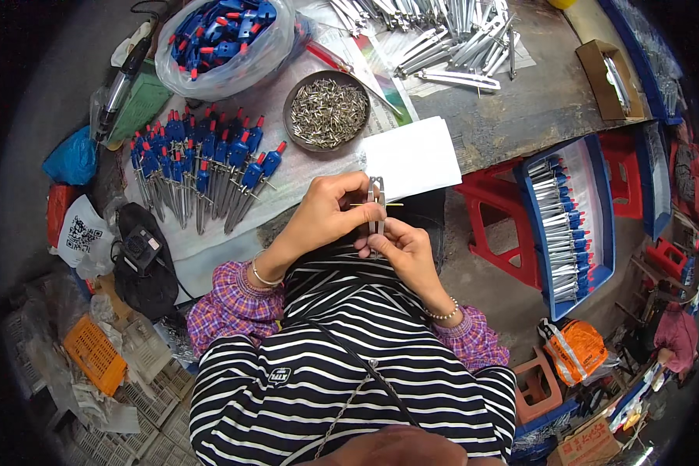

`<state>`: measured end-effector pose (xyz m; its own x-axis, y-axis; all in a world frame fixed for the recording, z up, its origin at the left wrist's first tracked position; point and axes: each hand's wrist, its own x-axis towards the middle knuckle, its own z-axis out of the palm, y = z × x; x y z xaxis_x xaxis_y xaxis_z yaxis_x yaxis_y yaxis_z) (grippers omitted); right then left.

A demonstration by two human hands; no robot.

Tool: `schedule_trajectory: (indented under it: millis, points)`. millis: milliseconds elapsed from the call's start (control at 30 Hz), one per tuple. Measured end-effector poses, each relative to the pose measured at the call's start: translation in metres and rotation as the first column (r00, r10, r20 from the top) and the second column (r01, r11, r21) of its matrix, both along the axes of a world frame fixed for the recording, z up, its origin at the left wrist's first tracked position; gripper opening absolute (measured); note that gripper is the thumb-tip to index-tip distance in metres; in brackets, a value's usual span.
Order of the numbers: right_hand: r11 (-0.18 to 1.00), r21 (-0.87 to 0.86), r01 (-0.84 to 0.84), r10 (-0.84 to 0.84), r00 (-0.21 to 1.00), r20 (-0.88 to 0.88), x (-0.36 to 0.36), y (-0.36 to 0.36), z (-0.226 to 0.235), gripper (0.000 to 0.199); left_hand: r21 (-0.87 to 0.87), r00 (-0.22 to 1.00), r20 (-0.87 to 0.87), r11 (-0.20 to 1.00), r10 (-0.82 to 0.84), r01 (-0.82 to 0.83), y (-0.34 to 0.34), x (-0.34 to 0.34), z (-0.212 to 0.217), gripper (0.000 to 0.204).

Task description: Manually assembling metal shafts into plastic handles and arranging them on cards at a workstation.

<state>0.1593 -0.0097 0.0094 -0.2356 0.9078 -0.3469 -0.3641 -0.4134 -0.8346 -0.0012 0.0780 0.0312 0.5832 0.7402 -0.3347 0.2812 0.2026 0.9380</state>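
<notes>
Striped cloth [349,373] fills the lower view, and just above it both hands meet over one metal part. Left hand [328,216] is closed on the upper end of a small steel compass leg [377,203], thumb and fingers pinched together around it. Right hand [400,250] grips the lower end from below, its fingers also closed on the leg. A thin yellowish pin [392,205] sticks out sideways from the leg, just right of the left fingertips.

Judging from this, the step in hand is fitting a small piece into the leg — an assembly step, not sorting. Next move probably needs a firm push while both hands keep the leg straight.

Beyond the left hand stands a bowl [327,111] of small metal bits, and further left lie finished compasses [202,159] with blue tops — many in a row.
</notes>
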Motion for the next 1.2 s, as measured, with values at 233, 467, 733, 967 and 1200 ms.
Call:
schedule_trajectory:
  millis: [233,467,733,967,1200]
  points:
    - [0.999,-0.022,-0.032,0.032,0.999,-0.002,0.004,0.0,0.001,0.019,-0.083,0.979,0.121,0.984,0.166,-0.156,-0.002,0.009,0.016,0.011]
    - [0.996,0.025,0.081,-0.081,0.997,-0.006,0.01,-0.002,0.002,0.016,-0.009,0.997,0.071,1.0,0.005,-0.005,0.0,0.017,0.02,0.011]
    - [0.953,0.092,0.29,-0.303,0.926,0.223,0.043,-0.004,-0.005,0.019,0.626,0.983,-0.18,0.767,-0.036,0.142,0.04,0.051,0.023,0.024]
    - [0.842,0.315,0.438,-0.53,0.778,0.337,0.06,0.004,-0.001,0.02,0.795,0.922,-0.382,0.532,0.068,0.291,0.05,0.063,0.008,0.03]
    - [0.856,0.336,0.393,-0.498,0.801,0.332,0.055,0.002,-0.004,0.019,0.853,0.921,-0.375,0.428,0.104,0.299,0.078,0.052,0.027,0.029]
